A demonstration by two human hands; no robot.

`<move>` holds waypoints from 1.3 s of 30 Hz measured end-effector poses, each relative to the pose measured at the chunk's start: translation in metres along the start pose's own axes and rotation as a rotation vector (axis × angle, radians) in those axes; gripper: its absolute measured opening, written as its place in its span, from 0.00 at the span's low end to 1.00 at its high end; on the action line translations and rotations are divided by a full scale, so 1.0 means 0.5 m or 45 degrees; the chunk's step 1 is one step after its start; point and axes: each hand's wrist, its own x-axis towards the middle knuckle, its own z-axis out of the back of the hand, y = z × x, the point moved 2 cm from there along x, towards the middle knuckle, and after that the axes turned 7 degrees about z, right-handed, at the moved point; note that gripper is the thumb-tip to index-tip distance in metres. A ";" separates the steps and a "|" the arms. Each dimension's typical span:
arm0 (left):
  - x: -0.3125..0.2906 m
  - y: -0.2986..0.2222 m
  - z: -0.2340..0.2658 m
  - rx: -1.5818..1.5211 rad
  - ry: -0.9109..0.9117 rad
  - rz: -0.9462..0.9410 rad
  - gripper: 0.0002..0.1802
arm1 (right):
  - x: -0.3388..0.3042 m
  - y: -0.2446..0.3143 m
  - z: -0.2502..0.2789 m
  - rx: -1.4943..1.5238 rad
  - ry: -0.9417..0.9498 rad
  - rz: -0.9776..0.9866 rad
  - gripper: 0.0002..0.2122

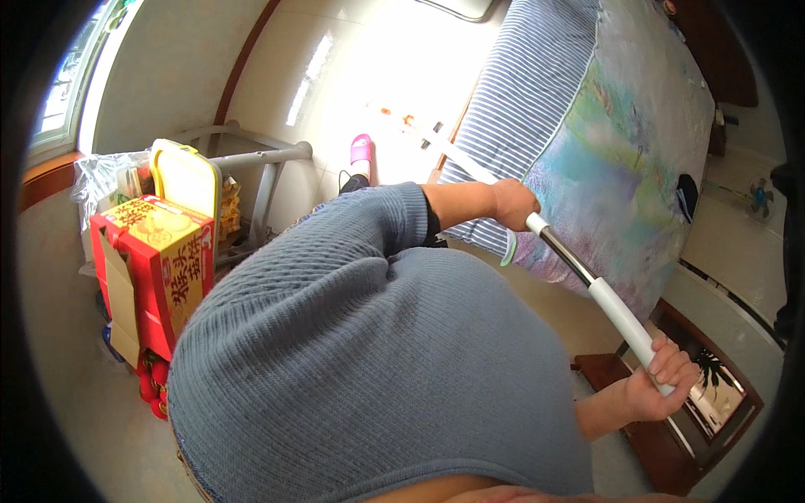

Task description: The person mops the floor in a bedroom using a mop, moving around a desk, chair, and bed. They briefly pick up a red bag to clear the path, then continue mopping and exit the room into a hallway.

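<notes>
While the person leaned over beside the bed [620, 151], both hands gripped a long pole [579, 272]. The left hand [513, 204] was clenched around the pole higher up, at the bed's striped edge; the right hand [658, 381] was closed on its white grip, below the bed's corner. The pole ran alongside the bed toward the floor [352, 75]. A red box [159, 260] stood well away from the bed.

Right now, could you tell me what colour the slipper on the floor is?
The slipper is bright pink, seen in the head view.
</notes>
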 end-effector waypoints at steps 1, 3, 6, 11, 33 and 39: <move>-0.006 -0.018 -0.029 0.039 0.047 0.020 0.13 | -0.015 0.002 0.035 -0.048 -0.017 -0.015 0.13; -0.023 -0.039 -0.076 0.036 0.110 0.028 0.16 | -0.040 -0.004 0.087 -0.045 -0.040 -0.040 0.13; -0.034 -0.056 -0.111 0.049 0.146 0.071 0.16 | -0.057 -0.020 0.129 0.060 0.014 -0.085 0.14; -0.053 -0.055 -0.084 0.135 0.100 0.075 0.16 | -0.060 -0.012 0.131 0.153 0.139 0.001 0.15; -0.198 0.181 0.054 -0.054 -0.917 0.623 0.24 | 0.058 -0.100 -0.236 0.205 0.553 0.062 0.13; -0.143 -0.011 -0.116 -0.102 -0.881 0.621 0.18 | 0.081 -0.103 -0.006 0.157 0.488 -0.037 0.13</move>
